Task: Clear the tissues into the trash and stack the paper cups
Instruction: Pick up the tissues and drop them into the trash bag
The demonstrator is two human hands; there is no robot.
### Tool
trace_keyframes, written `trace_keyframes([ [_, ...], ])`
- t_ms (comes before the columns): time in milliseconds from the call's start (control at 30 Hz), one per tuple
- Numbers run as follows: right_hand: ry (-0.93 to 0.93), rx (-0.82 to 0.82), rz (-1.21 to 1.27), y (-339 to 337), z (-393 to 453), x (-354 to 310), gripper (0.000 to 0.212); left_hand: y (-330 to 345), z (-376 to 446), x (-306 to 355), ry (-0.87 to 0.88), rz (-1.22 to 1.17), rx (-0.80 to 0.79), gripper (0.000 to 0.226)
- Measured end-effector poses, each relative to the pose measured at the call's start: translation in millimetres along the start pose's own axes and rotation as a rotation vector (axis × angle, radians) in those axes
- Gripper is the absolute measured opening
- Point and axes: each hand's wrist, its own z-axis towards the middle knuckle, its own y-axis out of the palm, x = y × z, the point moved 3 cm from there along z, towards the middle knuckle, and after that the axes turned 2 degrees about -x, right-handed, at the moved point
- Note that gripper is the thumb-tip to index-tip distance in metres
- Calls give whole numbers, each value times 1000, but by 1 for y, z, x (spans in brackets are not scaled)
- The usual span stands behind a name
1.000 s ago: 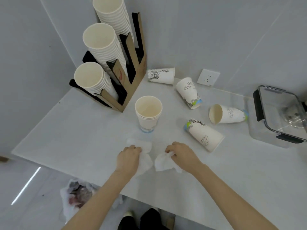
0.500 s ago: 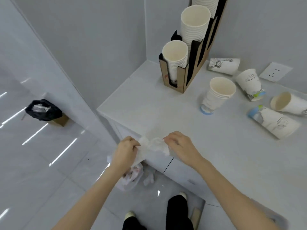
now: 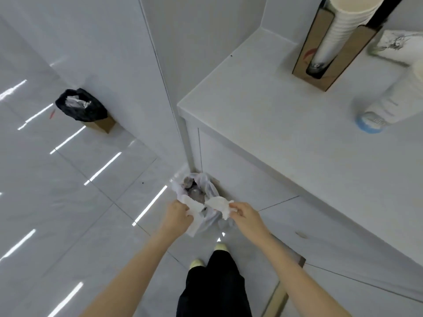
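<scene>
Since half a second ago the two hands have left the edge of the surface (image 3: 286, 138) and have come down over the floor; the view has also turned downward, so the surface now fills only the right part of the frame. The left hand (image 3: 176, 217) is closed around one white tissue (image 3: 194, 208), and the right hand (image 3: 246, 216) pinches a second white tissue (image 3: 220, 205) between its fingers. Both tissues are held close together, a little below the center of the frame, just above the open white trash bag (image 3: 198, 191). This bag stands on the floor (image 3: 68, 202) against the bottom corner of the white cabinet (image 3: 240, 175), and some dark rubbish is visible inside it.

In the upper right of the frame a cardboard cup holder (image 3: 329, 53) stands on the surface with a stack of white paper cups (image 3: 336, 30) inside. Right of it, at the frame edge, one printed paper cup (image 3: 398, 45) lies on its side. Below that, a blurred upright stack of cups with a blue base (image 3: 384, 110) stands on the surface.

At the upper left a black trash bag (image 3: 81, 107) with crumpled paper sits on the floor beside the wall. At the bottom center the person's black trousers (image 3: 212, 287) and light shoes (image 3: 196, 263) are seen.
</scene>
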Motion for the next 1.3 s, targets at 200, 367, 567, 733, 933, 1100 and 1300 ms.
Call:
trace_keyframes([
  [200, 66, -55, -33, 56, 84, 58, 36, 57, 75, -56, -15, 33, -55, 13],
  [367, 73, -100, -21, 98, 164, 102, 46, 97, 151, -84, -37, 5, -40, 21],
  [567, 98, -241, 40, 138, 238, 134, 51, 138, 217, -98, -32, -67, -112, 56],
  [733, 59, -245, -4, 134, 253, 134, 51, 147, 231, -102, -14, -91, -137, 57],
  [933, -12, -153, 62, 101, 213, 82, 43, 102, 195, -73, 15, -175, -78, 54],
  [1100, -139, -69, 50, 58, 141, 4, 32, 31, 128, -13, 92, -219, -10, 51],
  [1300, -339, 109, 39, -19, 36, -94, 29, -62, 35, 95, 344, -170, 44, 36],
])
